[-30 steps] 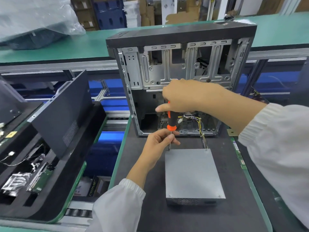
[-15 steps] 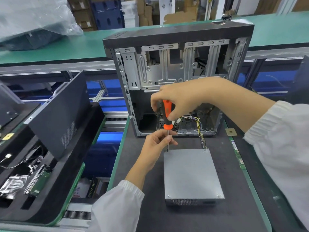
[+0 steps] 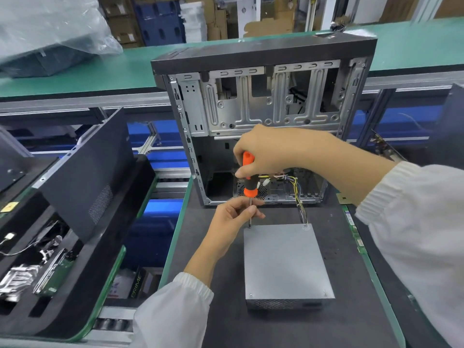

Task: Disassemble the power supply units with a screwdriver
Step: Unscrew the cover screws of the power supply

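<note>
A grey metal power supply unit [image 3: 283,262] lies flat on the black mat [image 3: 346,322] in front of me, its cable bundle [image 3: 300,204] running back into the open computer case [image 3: 266,96]. My right hand [image 3: 266,151] grips the orange-and-black handle of a screwdriver [image 3: 249,182] held upright. The tip stands on the unit's far left corner. My left hand [image 3: 233,217] pinches the thin metal shaft just above that corner.
The upright case stands right behind the unit. A black side panel [image 3: 82,172] leans in a tray of removed parts [image 3: 37,267] on the left. A green circuit board strip [image 3: 354,229] lies along the mat's right edge. A bagged item [image 3: 50,33] sits far left.
My right hand has shifted its hold on the handle, as in turning it, while the tip stays on the same corner. My left hand keeps its pinch on the shaft.
</note>
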A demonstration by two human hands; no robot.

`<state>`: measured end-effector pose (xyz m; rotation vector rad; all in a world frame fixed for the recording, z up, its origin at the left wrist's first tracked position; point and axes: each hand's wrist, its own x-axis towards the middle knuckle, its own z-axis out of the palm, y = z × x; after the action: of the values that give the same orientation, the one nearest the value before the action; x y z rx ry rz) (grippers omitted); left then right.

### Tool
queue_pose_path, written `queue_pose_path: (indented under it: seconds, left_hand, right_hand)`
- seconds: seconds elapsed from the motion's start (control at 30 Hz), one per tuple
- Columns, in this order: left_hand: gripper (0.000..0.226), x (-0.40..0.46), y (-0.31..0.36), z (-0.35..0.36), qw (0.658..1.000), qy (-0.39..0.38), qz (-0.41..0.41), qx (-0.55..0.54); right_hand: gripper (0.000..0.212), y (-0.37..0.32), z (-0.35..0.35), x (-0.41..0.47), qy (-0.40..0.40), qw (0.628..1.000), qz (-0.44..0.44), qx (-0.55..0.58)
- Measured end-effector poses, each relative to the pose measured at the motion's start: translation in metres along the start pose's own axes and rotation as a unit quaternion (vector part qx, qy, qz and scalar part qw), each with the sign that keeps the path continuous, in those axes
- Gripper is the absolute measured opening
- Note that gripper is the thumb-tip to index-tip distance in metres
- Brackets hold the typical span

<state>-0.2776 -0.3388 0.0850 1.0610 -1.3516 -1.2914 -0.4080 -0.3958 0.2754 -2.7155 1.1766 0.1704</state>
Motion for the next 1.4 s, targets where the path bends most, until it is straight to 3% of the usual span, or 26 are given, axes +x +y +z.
queue_pose_path:
  seconds: [0.1, 0.23, 0.4, 0.5, 0.77, 1.0, 1.2, 1.33, 1.4]
  left_hand:
    - [0.023, -0.001, -0.003, -0.015, 0.996, -0.02, -0.037, 0.073]
    - [0.023, -0.005, -0.012, -0.028, 0.968, -0.056, -0.044, 0.239]
    - [0.007, -0.003, -0.011, -0.02, 0.964, -0.027, -0.013, 0.264]
    - [0.013, -0.002, -0.011, -0.016, 0.963, -0.006, 0.002, 0.271]
    - [0.003, 0.007, -0.005, -0.002, 0.971, 0.004, 0.018, 0.24]
    - [0.013, 0.012, -0.009, -0.015, 0.974, 0.019, -0.02, 0.226]
    - [0.012, 0.0, -0.014, -0.025, 0.969, -0.028, -0.048, 0.242]
    - [0.015, 0.0, -0.009, -0.02, 0.948, -0.016, 0.016, 0.316]
    - [0.004, 0.0, -0.007, -0.018, 0.908, -0.024, 0.051, 0.415]
  right_hand:
    - [0.006, 0.001, -0.004, -0.006, -0.022, 0.999, -0.033, 0.031]
    - [0.026, 0.003, -0.007, -0.016, -0.03, 0.997, -0.053, 0.049]
    - [0.024, 0.012, -0.009, -0.029, -0.004, 0.997, -0.042, 0.066]
    - [0.02, 0.02, -0.008, -0.038, 0.014, 0.996, -0.028, 0.082]
    - [0.013, 0.046, -0.003, -0.062, 0.073, 0.987, 0.035, 0.139]
    - [0.009, 0.062, 0.006, -0.08, 0.121, 0.97, 0.085, 0.192]
    - [0.012, 0.066, 0.012, -0.088, 0.131, 0.966, 0.107, 0.198]
    - [0.011, 0.065, 0.017, -0.091, 0.144, 0.966, 0.115, 0.183]
    - [0.011, 0.066, 0.018, -0.092, 0.15, 0.965, 0.119, 0.178]
